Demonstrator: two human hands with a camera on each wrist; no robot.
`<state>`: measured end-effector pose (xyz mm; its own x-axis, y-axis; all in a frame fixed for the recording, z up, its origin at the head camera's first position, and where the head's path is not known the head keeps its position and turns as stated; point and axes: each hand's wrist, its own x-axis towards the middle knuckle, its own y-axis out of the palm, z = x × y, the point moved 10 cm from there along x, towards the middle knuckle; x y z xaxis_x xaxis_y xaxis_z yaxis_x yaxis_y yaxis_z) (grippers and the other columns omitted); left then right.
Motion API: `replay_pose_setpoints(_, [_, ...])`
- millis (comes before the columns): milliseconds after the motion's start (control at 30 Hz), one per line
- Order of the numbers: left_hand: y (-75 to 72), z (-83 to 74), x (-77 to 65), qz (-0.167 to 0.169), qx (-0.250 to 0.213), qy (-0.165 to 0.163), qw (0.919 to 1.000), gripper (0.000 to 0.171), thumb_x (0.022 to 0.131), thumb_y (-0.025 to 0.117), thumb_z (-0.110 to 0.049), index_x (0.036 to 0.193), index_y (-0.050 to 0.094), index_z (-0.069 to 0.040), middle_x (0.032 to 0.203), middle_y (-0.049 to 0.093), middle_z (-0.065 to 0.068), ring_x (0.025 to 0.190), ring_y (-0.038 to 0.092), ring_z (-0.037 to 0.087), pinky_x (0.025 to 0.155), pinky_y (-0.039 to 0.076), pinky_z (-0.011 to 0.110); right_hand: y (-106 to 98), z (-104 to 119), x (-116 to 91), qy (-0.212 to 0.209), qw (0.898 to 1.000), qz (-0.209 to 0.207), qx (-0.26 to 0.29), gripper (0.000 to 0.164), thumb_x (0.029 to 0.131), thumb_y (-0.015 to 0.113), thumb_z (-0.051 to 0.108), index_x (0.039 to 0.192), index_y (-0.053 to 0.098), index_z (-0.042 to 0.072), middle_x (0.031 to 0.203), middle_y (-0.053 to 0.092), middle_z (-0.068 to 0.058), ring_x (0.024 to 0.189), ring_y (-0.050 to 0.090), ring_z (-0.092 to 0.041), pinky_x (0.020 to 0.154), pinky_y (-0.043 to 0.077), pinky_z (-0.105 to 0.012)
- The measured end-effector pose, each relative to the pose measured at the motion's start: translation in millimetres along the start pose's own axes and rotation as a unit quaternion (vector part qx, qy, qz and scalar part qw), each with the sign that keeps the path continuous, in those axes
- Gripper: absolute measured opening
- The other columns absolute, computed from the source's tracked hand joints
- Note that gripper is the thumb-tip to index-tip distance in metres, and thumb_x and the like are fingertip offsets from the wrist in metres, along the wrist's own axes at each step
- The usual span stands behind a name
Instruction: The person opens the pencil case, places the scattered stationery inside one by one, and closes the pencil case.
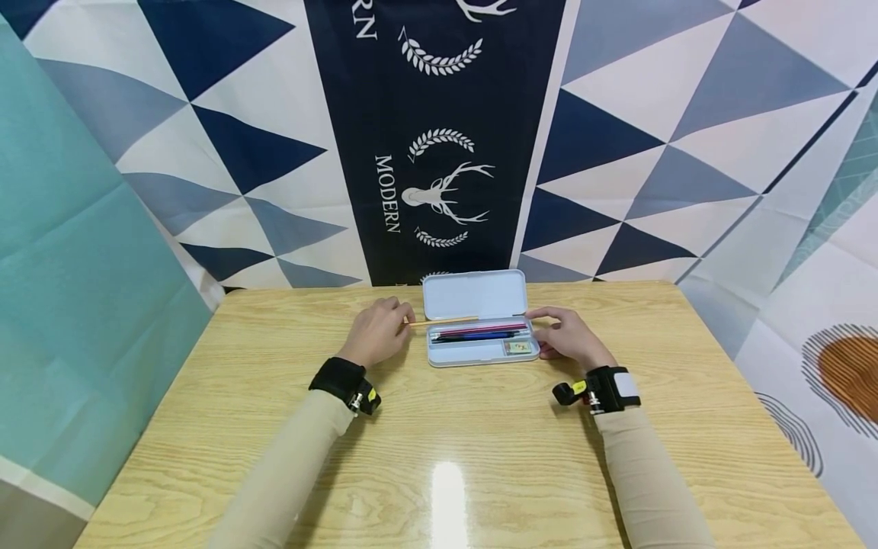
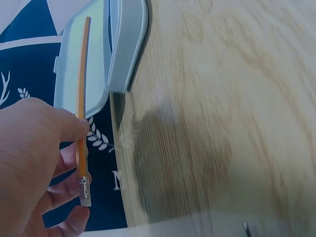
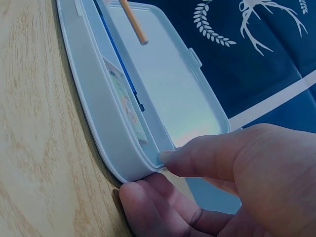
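A light blue pencil case [image 1: 473,361] lies open on the table, its lid [image 1: 473,293] tipped back toward the patterned cloth. Between thumb and fingers my left hand [image 1: 379,332] pinches an orange pencil [image 2: 83,98] near its eraser end. The pencil's other end reaches over the case, apart from the lid in the right wrist view. My right hand [image 1: 569,339] grips the case's right end, thumb at the rim and fingers against the outer wall [image 3: 106,133]. Several pens and pencils [image 1: 480,334] lie in the back compartment. A small patterned block [image 1: 519,347] sits in the front right compartment.
The wooden table [image 1: 384,450] stretches in front of the case toward me. Behind its far edge hangs a patterned cloth [image 1: 439,99] with triangles and a deer head. A teal cloth [image 1: 89,252] hangs along the left side.
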<state>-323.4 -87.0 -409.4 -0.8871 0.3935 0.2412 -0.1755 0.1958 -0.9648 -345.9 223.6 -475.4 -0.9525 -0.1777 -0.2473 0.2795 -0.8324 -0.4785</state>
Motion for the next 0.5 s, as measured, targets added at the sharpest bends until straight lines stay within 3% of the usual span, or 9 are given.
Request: replay_pose_setpoints(500, [-0.4, -27.9, 9.0, -0.051, -0.004, 0.032, 0.9982, 0.005, 0.092, 0.068, -0.018, 0.096, 0.070, -0.016, 0.092, 0.065, 0.005, 0.084, 0.058, 0.023, 0.065, 0.055, 0.039, 0.1, -0.8, 0.3, 0.004, 1.000, 0.001, 0.001, 0.043, 0.097, 0.059, 0.011, 0.140, 0.056, 0.013, 0.109, 0.067, -0.028, 0.061, 0.065, -0.014, 0.055, 0.058, -0.022])
